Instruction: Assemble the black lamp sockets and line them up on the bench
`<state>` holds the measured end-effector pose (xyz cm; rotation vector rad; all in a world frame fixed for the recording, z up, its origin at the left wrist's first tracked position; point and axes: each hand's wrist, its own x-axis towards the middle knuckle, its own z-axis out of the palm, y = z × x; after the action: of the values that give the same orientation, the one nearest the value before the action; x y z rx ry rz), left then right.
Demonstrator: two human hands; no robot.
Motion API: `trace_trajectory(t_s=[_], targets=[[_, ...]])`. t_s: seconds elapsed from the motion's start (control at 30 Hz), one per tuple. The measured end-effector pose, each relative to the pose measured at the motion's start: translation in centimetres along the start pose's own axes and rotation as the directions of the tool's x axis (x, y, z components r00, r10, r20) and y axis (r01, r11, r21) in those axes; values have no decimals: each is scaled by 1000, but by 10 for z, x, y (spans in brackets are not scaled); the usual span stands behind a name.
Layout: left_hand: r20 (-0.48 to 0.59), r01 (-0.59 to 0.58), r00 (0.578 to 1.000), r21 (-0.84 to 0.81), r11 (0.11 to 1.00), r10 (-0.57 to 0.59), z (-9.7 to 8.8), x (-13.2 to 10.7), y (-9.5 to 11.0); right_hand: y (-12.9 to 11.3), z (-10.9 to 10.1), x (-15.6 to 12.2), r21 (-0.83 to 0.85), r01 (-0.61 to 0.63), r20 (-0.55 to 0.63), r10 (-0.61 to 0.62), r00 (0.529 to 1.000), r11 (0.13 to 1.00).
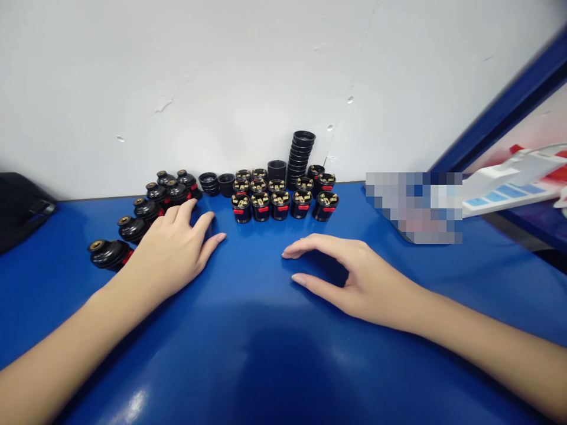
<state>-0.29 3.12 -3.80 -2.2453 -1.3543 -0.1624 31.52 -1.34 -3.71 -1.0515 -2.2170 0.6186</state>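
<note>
My left hand (179,242) is open, its thumb apart from its fingers. It lies over the right side of a slanting group of black bell-shaped lamp holders (132,227) with brass holes on top and red parts on their sides. The hand hides some of them, and I cannot tell if it touches one. To its right stand rows of black lamp socket bodies (280,205), brass contacts facing up and red pieces in front. Curved above the table in front of them, my right hand (358,277) is open, with nothing between thumb and fingers.
Black ringed collars are piled in a tall stack (301,156) by the white wall (248,77). Loose collars (208,183) stand left of it. A pixelated object (411,206) and a white power strip (500,189) lie right, a black item (22,206) left, around the blue table (212,354).
</note>
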Motion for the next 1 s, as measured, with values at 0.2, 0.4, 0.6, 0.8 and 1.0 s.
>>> trace_trajectory(t_s=[0.2, 0.4, 0.6, 0.8, 1.0], targets=[[19, 3, 1000, -24, 1000, -3, 0, 0, 1, 0, 0, 1, -2, -1, -2, 1, 1000, 1000], [51, 9, 999, -43, 999, -7, -1, 1, 0, 1, 0, 1, 4, 2, 0, -2, 1000, 1000], [-95, -57, 995, -231, 971, 36, -7, 7, 7, 1, 1, 1, 14, 11, 0, -11, 1000, 1000], [-137, -147, 984, -289, 946, 111, -6, 10, 20, 2, 1, -1, 13, 26, -3, -26, 1000, 1000], [-182, -186, 973, -278, 942, 138, -8, 7, 19, 2, 1, 0, 16, 21, 1, -21, 1000, 1000]])
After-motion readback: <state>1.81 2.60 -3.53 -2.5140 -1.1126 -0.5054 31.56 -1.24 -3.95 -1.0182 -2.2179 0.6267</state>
